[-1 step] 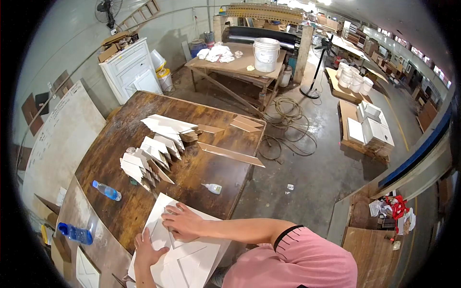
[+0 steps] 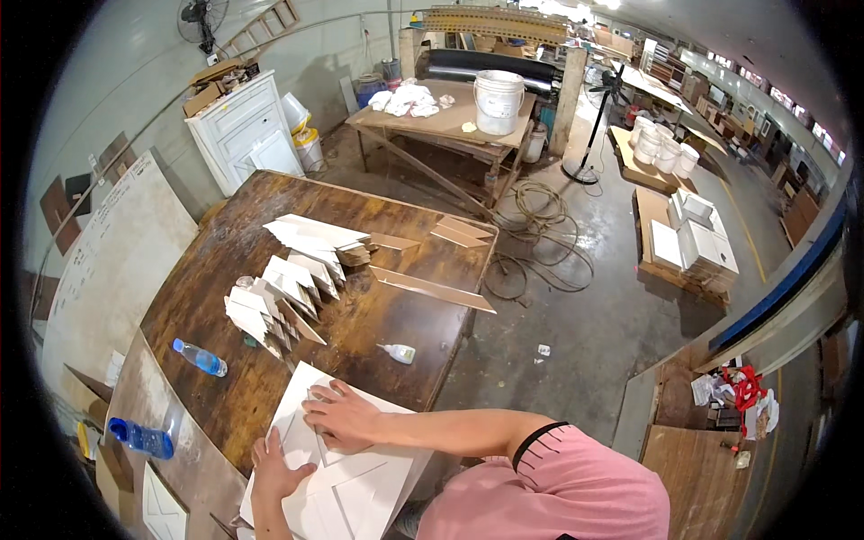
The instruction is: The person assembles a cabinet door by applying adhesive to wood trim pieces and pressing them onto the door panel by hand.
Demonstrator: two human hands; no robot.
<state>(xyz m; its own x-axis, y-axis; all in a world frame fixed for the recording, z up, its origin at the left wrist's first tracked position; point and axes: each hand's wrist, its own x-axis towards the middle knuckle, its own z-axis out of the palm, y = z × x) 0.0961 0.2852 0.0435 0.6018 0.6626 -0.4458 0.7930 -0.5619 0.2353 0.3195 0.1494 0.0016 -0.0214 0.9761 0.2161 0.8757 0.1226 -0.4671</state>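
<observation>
White panel, lower centre of frame, left hand and right hand upon it, fingers spread wide, small bottle on table.

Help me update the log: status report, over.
Left hand and right hand open, resting on white panel. Panel at brown table's near edge. Squeeze bottle beyond, touching neither hand.

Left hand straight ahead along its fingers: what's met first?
Past the broad white panel beneath it, the left hand would probably meet the near pile of white-and-brown pointed board strips; depth is unclear.
</observation>
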